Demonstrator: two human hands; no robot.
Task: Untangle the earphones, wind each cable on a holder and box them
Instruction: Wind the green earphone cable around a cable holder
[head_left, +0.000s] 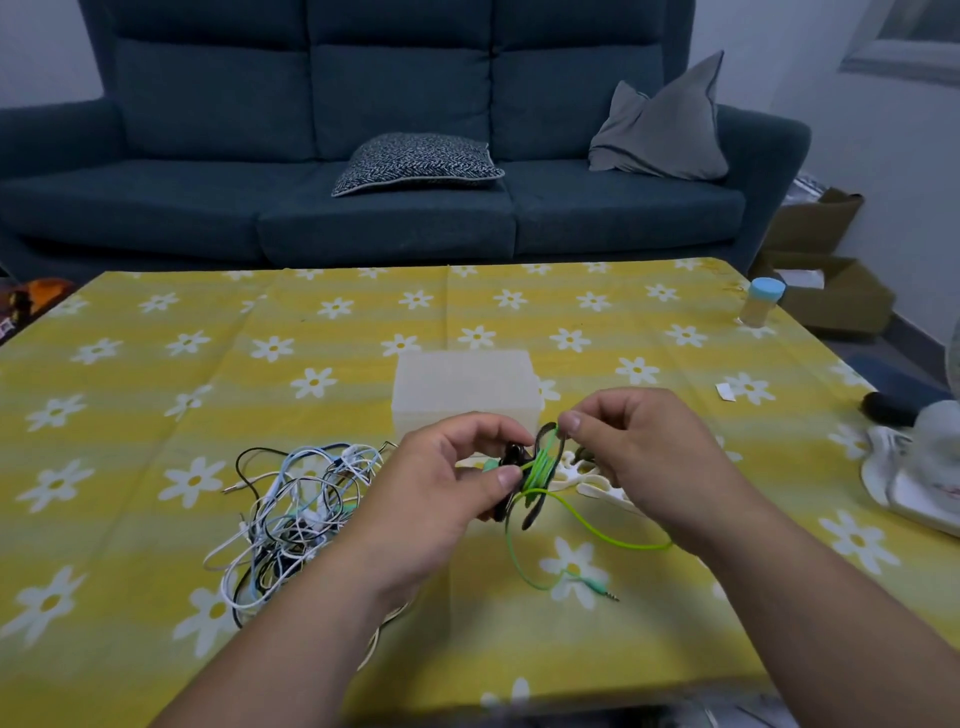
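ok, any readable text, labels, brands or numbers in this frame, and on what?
No readable text anywhere.
Jar with blue lid: no legible label.
White paper scrap: too small to tell.
White tray: reddish mark, too blurred to read.
Translucent box: no print visible.

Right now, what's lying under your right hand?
White cable holders lie on the tablecloth under the right hand, which pinches the green earphone cable. The hand covers part of them, so their number cannot be told.
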